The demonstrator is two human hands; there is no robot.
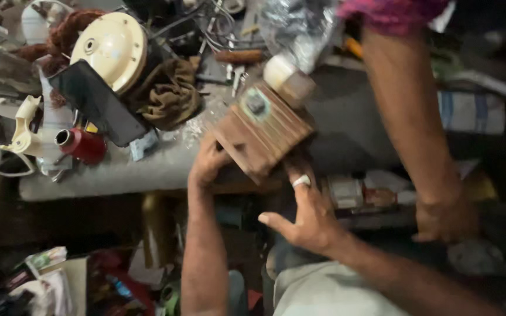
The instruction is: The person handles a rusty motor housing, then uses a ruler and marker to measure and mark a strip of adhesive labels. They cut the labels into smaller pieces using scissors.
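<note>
I hold a brown wooden board with a small switch fitting on it, tilted at the front edge of a grey workbench. My left hand grips its left corner. My right hand, with a ring on one finger, supports its underside from the right. A white and brown holder sits at the board's far end.
Another person's arm reaches down at the right, their hand resting low. On the bench lie a dark phone, a cream round cover, a red cup-like part, a brown rag and wires.
</note>
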